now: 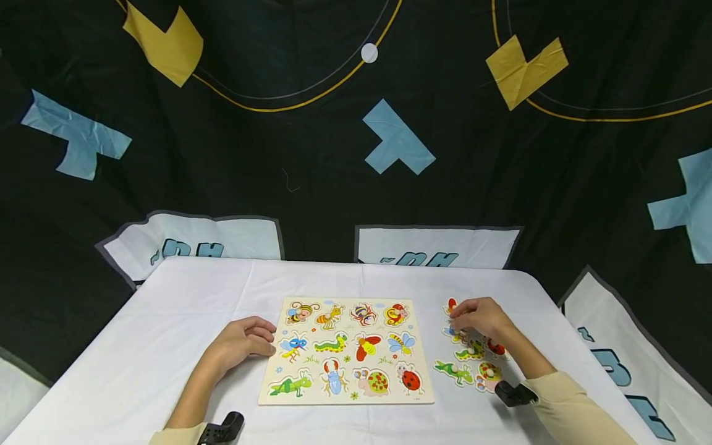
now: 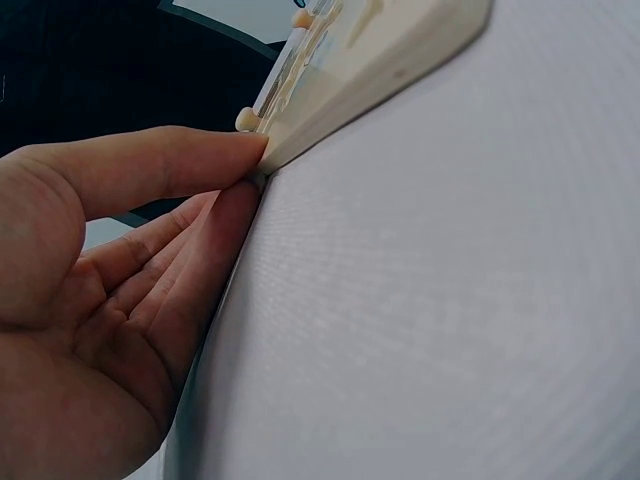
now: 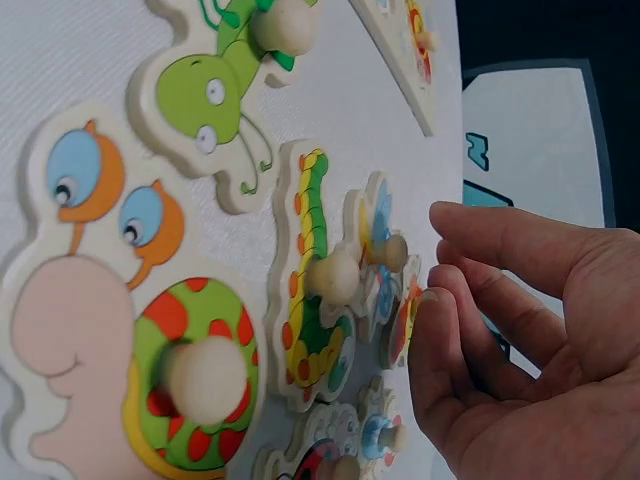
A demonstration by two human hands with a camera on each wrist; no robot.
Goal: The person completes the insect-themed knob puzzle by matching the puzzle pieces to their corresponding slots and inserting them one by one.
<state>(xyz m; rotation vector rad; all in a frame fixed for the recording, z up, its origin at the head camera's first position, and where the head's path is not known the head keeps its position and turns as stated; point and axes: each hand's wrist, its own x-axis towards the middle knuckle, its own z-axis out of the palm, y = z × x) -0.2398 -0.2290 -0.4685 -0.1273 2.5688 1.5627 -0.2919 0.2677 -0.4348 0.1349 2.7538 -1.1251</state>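
A wooden insect puzzle board (image 1: 346, 364) lies flat on the table, with rows of insect pictures. At its left edge rests my left hand (image 1: 245, 340), thumb and fingertips touching the rim; in the left wrist view the thumb (image 2: 200, 160) meets the board's side. My right hand (image 1: 484, 316) hovers over the loose knobbed pieces right of the board, near a red piece (image 1: 452, 304). Between its thumb and fingers nothing shows in the right wrist view. Below lie a caterpillar piece (image 3: 310, 290), a snail piece (image 3: 80, 310) and a grasshopper piece (image 3: 195, 95).
A ladybug piece (image 1: 496, 348) and a blue-winged piece (image 1: 455, 335) lie in the same cluster. Wooden knobs (image 2: 247, 119) stand up from the board. White cloth covers the table (image 1: 167, 334); a black curtain (image 1: 311, 161) hangs behind it.
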